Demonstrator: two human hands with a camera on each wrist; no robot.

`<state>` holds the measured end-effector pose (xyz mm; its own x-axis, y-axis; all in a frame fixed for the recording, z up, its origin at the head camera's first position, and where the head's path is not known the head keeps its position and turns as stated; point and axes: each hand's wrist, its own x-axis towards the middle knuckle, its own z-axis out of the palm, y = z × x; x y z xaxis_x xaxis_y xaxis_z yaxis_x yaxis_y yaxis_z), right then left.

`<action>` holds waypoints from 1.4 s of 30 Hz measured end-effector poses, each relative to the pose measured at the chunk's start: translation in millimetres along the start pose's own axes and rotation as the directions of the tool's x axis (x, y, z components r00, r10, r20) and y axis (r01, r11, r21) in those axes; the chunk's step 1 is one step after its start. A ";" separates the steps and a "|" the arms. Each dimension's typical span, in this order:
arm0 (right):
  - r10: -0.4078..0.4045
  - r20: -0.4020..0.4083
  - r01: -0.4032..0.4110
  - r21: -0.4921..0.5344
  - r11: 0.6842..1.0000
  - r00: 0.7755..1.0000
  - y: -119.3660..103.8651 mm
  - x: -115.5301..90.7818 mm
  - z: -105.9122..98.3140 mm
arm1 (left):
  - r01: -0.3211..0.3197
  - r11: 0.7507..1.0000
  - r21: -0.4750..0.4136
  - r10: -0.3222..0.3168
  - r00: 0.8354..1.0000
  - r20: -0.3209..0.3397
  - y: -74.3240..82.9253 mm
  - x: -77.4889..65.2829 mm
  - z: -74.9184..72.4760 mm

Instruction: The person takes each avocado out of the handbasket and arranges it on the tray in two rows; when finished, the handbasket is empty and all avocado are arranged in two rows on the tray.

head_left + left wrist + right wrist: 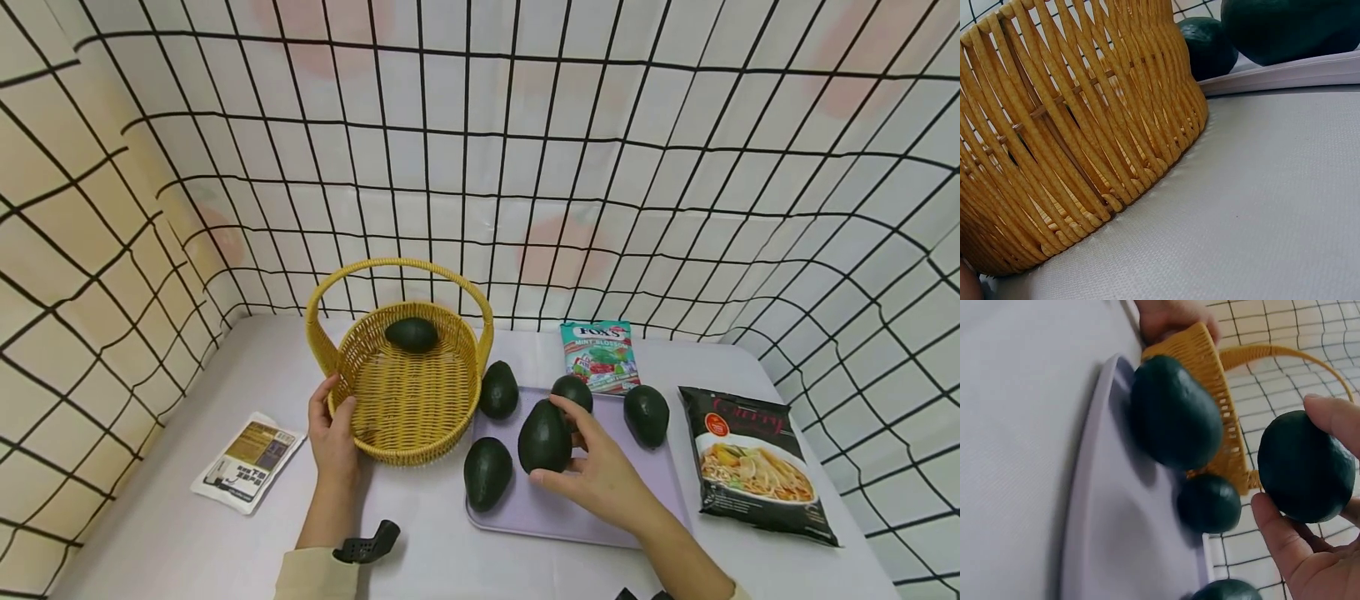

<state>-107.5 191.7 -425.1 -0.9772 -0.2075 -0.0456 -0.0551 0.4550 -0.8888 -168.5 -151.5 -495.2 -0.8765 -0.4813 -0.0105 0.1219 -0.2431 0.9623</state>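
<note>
My right hand pinches a dark green avocado between thumb and fingers above the lilac tray. In the right wrist view the held avocado is apart from the tray. More avocados are at the tray: one near its front left corner, one at its back left, one behind the held one, one at the right. Left of the tray stands a yellow woven basket with an upright handle. A single avocado lies inside, toward the back. My left hand grips the basket's left rim.
A white and brown packet lies at the left. Behind the tray is a green candy bag; a black noodle packet lies right of it. Black wire mesh encloses the white table at the back and sides.
</note>
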 end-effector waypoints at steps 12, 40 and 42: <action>0.090 0.031 -0.085 -0.136 0.987 0.995 36.9 -19.7 -18.6 | 0.014 1.000 -0.010 -0.014 1.000 -0.001 0.9 -0.5 0.3; 0.129 0.156 -0.106 -0.145 0.984 0.979 54.8 -27.0 -21.7 | -0.004 0.999 -0.033 0.004 1.000 0.005 -0.4 -0.6 -0.5; 0.121 0.150 -0.097 -0.158 0.983 0.981 54.9 -27.0 -22.0 | -0.001 1.000 -0.025 0.001 1.000 0.005 -0.3 -0.6 -0.5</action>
<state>-88.7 241.3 -462.7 -0.9347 -0.2787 -0.2208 0.0083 0.6038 -0.7971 -167.9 -151.6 -495.6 -0.8787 -0.4773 -0.0079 0.1346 -0.2637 0.9552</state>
